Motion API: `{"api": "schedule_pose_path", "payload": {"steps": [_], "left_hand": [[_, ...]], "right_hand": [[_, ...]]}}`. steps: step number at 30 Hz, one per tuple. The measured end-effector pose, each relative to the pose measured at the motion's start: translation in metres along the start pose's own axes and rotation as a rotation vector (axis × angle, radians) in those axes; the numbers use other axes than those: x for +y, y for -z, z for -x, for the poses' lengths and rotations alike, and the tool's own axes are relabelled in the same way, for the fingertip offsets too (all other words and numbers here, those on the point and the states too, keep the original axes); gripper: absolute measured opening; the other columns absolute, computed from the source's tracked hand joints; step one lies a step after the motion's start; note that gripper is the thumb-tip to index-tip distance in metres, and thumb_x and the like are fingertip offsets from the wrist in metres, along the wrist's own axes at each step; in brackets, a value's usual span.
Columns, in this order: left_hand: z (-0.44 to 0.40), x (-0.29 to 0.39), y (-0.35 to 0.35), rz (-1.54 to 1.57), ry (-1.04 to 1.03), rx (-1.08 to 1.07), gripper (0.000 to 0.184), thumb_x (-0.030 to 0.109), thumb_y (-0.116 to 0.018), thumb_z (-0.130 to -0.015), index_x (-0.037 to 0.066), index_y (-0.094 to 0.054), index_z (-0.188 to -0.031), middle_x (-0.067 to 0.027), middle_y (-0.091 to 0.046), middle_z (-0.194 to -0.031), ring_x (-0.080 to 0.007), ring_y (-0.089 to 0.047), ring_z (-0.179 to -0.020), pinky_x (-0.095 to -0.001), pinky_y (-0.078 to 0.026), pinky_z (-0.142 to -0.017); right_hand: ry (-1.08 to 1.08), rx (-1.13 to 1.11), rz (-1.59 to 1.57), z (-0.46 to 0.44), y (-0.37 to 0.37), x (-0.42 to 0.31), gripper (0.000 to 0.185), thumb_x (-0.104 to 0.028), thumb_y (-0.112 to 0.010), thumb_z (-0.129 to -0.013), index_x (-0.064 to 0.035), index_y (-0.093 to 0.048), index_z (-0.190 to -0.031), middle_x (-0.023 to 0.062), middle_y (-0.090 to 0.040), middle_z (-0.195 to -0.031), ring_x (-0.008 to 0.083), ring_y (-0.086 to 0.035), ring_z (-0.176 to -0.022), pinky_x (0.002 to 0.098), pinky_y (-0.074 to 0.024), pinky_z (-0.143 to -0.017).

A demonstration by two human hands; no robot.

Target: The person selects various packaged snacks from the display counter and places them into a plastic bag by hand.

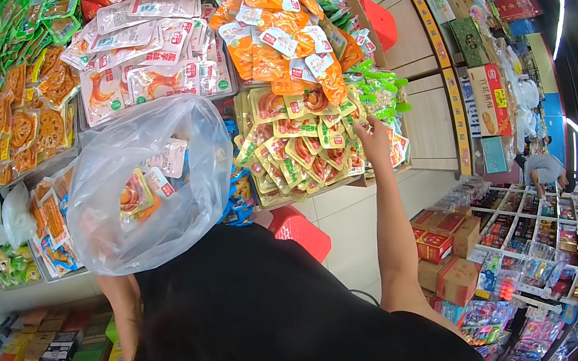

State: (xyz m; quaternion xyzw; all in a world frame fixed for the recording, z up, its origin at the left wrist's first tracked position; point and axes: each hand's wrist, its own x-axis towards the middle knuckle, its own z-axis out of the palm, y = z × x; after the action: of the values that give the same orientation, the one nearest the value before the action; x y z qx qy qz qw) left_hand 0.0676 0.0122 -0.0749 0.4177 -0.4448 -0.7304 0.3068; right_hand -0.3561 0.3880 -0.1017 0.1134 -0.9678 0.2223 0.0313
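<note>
A clear plastic bag (102,172) gapes wide in front of my body on the left. Inside lie several snack packets, among them a gold packet (134,194) and a pale pink-and-white packet (171,158). My left forearm runs up to the bag's lower left side, where the bag's film covers the hand; the bag hangs from it. My right hand (374,143) is stretched out with its fingers apart, holding nothing I can see. It is at the right edge of the gold packets (303,152), close to the green-and-clear packets (381,94).
Around the bag are orange packets (281,38), pink-white packets (164,83) and lotus-root packets (36,137). A red stool (299,233) stands below the display. Cartons (442,232) and shelves of goods lie to the right, with a person (546,168) further off.
</note>
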Motion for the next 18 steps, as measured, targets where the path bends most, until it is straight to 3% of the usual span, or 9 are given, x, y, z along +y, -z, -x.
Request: {"api": "schedule_pose_path", "payload": {"steps": [2,5,9,11,12,15,18], "left_hand": [[-0.002,-0.003,0.002,0.002,-0.008,0.005,0.047,0.019,-0.050,-0.088,0.004,-0.033,-0.130,-0.0096,-0.040,-0.130,-0.0236,-0.040,-0.119,-0.0370,-0.033,-0.100],[-0.003,0.000,-0.001,0.047,-0.008,0.028,0.045,0.020,-0.050,-0.089,0.003,-0.035,-0.128,-0.0095,-0.043,-0.126,-0.0220,-0.042,-0.115,-0.0357,-0.034,-0.099],[-0.004,0.004,-0.008,0.122,0.014,0.067,0.042,0.022,-0.050,-0.091,0.002,-0.038,-0.126,-0.0090,-0.046,-0.122,-0.0196,-0.045,-0.111,-0.0339,-0.036,-0.096],[-0.004,0.005,-0.011,0.084,0.002,0.058,0.041,0.022,-0.050,-0.091,0.002,-0.039,-0.125,-0.0084,-0.046,-0.121,-0.0188,-0.046,-0.110,-0.0332,-0.036,-0.095],[-0.004,0.006,-0.011,0.046,-0.007,0.049,0.041,0.022,-0.051,-0.090,0.002,-0.040,-0.124,-0.0078,-0.047,-0.120,-0.0179,-0.046,-0.109,-0.0326,-0.037,-0.094],[-0.005,0.004,-0.007,-0.016,0.000,0.028,0.039,0.021,-0.052,-0.090,0.002,-0.042,-0.123,-0.0069,-0.048,-0.117,-0.0166,-0.047,-0.106,-0.0313,-0.038,-0.092],[-0.008,-0.001,-0.002,-0.022,0.016,0.006,0.039,0.020,-0.053,-0.089,0.002,-0.042,-0.122,-0.0065,-0.048,-0.115,-0.0163,-0.047,-0.105,-0.0307,-0.038,-0.091]], "right_hand": [[0.010,-0.001,0.005,-0.010,-0.004,-0.001,0.057,-0.037,-0.066,-0.074,0.0071,-0.054,-0.107,0.0221,-0.058,-0.097,0.0302,-0.057,-0.090,0.0358,-0.0444,-0.079],[-0.156,-0.110,-0.065,-0.021,-0.005,-0.012,0.061,-0.043,-0.066,-0.072,0.0083,-0.057,-0.103,0.0225,-0.061,-0.093,0.0289,-0.060,-0.088,0.0346,-0.0461,-0.077],[-0.290,-0.190,-0.251,-0.034,-0.002,-0.025,0.060,-0.047,-0.068,-0.070,0.0067,-0.061,-0.095,0.0170,-0.063,-0.088,0.0205,-0.060,-0.078,0.0306,-0.0467,-0.069],[-0.489,-0.310,-0.324,-0.043,-0.002,-0.025,0.053,-0.042,-0.065,-0.075,0.0045,-0.058,-0.099,0.0091,-0.061,-0.081,0.0158,-0.058,-0.068,0.0304,-0.0462,-0.059],[-0.486,-0.312,-0.326,-0.046,-0.004,-0.026,0.053,-0.042,-0.065,-0.075,0.0045,-0.058,-0.099,0.0091,-0.061,-0.081,0.0158,-0.058,-0.068,0.0304,-0.0462,-0.059],[-0.636,-0.415,-0.732,-0.051,-0.002,-0.032,0.038,-0.032,-0.063,-0.081,-0.0004,-0.056,-0.101,0.0084,-0.061,-0.087,0.0149,-0.060,-0.070,0.0305,-0.0491,-0.059],[-0.668,-0.466,-0.861,-0.051,-0.004,-0.028,0.036,-0.025,-0.063,-0.081,0.0021,-0.053,-0.104,0.0081,-0.060,-0.087,0.0164,-0.061,-0.072,0.0309,-0.0498,-0.058]]}}
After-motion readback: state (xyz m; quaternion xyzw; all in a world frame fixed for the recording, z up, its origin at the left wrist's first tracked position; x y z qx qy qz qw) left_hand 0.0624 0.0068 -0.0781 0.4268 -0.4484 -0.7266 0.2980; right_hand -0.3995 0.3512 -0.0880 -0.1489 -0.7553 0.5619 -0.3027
